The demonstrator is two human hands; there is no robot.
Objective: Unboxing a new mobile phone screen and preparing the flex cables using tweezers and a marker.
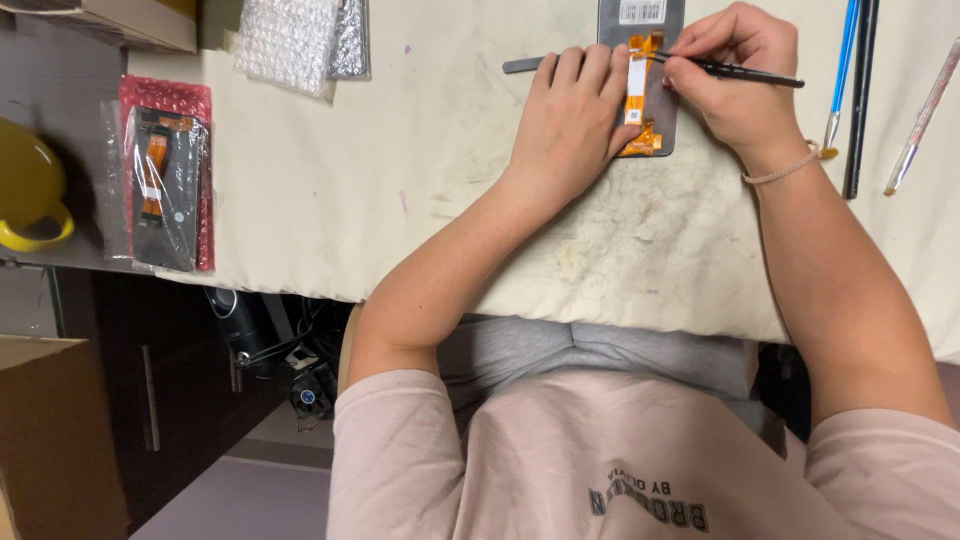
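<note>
The worktop [330, 190] carries a stained cream cloth that gives the parts a soft bed. At its far edge lies a dark phone screen panel [662, 110], back side up, with an orange flex cable [640, 95] running along it. The left hand [570, 120] lies flat and open on the panel, fingers spread, apparently to pin it in place. The right hand [735, 85] is closed in a pen grip on a thin black tool [745, 72], its tip at the cable. Far left, a clear bag over red bubble wrap [165, 185] holds another panel; more bubble wrap [290, 40] lies beyond.
</note>
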